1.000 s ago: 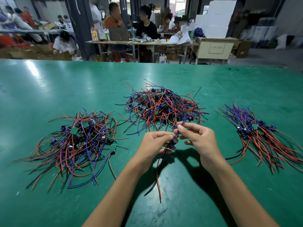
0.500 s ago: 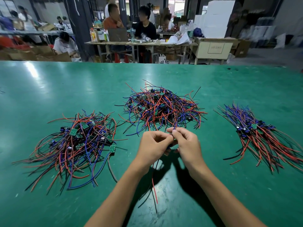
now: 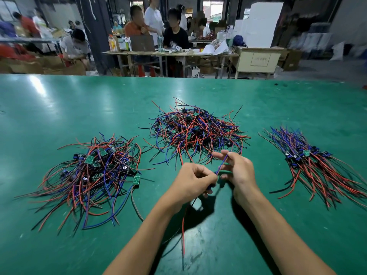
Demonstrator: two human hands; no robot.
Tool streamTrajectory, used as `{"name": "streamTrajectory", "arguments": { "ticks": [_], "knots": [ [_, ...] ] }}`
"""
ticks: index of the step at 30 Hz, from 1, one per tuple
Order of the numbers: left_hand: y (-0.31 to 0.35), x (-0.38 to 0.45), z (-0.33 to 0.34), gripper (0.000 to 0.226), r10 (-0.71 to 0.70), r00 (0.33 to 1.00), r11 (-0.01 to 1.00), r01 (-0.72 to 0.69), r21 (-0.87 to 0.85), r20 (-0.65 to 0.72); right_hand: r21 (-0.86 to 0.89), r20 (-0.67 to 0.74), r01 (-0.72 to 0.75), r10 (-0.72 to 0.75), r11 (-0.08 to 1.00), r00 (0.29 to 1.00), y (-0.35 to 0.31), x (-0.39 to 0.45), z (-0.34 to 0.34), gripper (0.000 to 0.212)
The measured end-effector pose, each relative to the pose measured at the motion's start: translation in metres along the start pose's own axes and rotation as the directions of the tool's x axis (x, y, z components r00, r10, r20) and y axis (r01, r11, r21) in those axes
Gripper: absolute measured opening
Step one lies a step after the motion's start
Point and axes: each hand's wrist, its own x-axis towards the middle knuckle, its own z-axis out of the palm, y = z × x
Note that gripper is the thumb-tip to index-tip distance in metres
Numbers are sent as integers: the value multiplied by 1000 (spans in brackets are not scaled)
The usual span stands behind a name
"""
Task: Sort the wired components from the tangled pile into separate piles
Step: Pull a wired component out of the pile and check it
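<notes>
A tangled pile (image 3: 195,132) of red, blue and black wired components lies at the centre of the green table (image 3: 79,108). Just in front of it my left hand (image 3: 191,181) grips one wired component (image 3: 183,219), whose red and black leads hang down toward me. My right hand (image 3: 237,169) pinches that component's blue wire, which runs up between its thumb and fingers. A loose pile (image 3: 89,173) with small green boards lies to the left. A neater pile (image 3: 313,165) with aligned wires lies to the right.
The table's far edge runs across the view above the piles. Beyond it stand other work tables (image 3: 170,54), cardboard boxes (image 3: 258,60) and several people.
My hands have drawn apart from a close pinch. The right hand has slid up along the blue wire, stretching it out from the left hand. The hanging leads swung slightly.
</notes>
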Motion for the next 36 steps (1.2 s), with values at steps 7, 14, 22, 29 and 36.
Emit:
{"name": "streamTrajectory", "arguments": {
  "ticks": [7,14,22,29,36],
  "knots": [
    [1,-1,4,38,-56,992,998,56,-3,111,287,-18,-100,110,953,994,-4,5,-9,23],
    [1,0,7,23,-140,967,967,180,-179,215,739,238,-290,168,608,957,-6,7,-22,12],
    [-4,5,-5,11,-141,984,939,169,-299,112,3,182,165,-163,986,970,-3,-6,-9,27],
    [-6,6,-21,21,-131,988,952,149,-269,84,-99,351,253,-205,962,914,-10,-9,-17,10],
    [-2,6,-37,32,-202,976,971,211,-113,82,22,278,192,-191,981,942,-14,-3,-24,12]
  ]
}}
